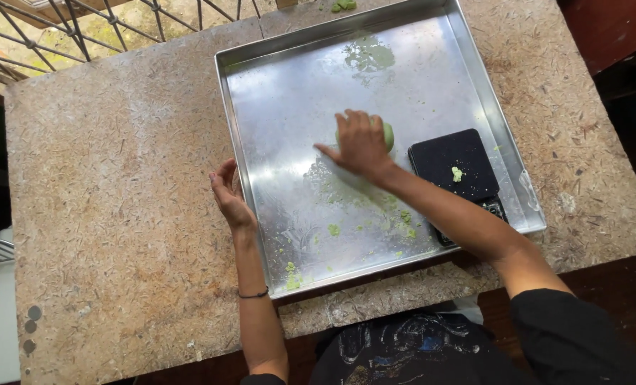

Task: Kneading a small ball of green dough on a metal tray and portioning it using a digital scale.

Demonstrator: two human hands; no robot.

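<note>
A large square metal tray [418,64] lies on a chipboard table [118,214]. My right hand [359,146] presses palm-down on a ball of pale green dough [387,135] in the middle of the tray, covering most of it. My left hand [229,196] rests against the tray's left rim, fingers curled around the edge. Smears and crumbs of green dough [332,229] dot the tray floor near its front.
A small black kitchen scale [452,158] with a bit of dough on it sits in the tray's right part. A green scrap [344,6] lies beyond the tray's far rim. A metal railing [83,25] runs behind the table at top left.
</note>
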